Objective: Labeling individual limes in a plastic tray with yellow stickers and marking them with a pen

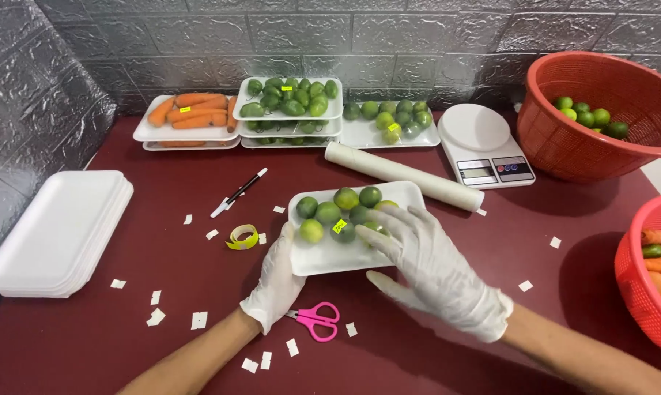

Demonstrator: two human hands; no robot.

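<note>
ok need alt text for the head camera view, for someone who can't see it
Two white-gloved hands, left hand and right hand, hold a white foam tray of limes on a dark red table. Around it lie pink scissors, a pen, a kitchen scale, stacked empty trays and red baskets of produce.

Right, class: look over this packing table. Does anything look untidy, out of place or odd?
Yes. Small white paper scraps lie scattered over the dark red table, around the pink scissors and the yellow tape roll. The tray of limes held by the left hand and right hand looks orderly.
</note>
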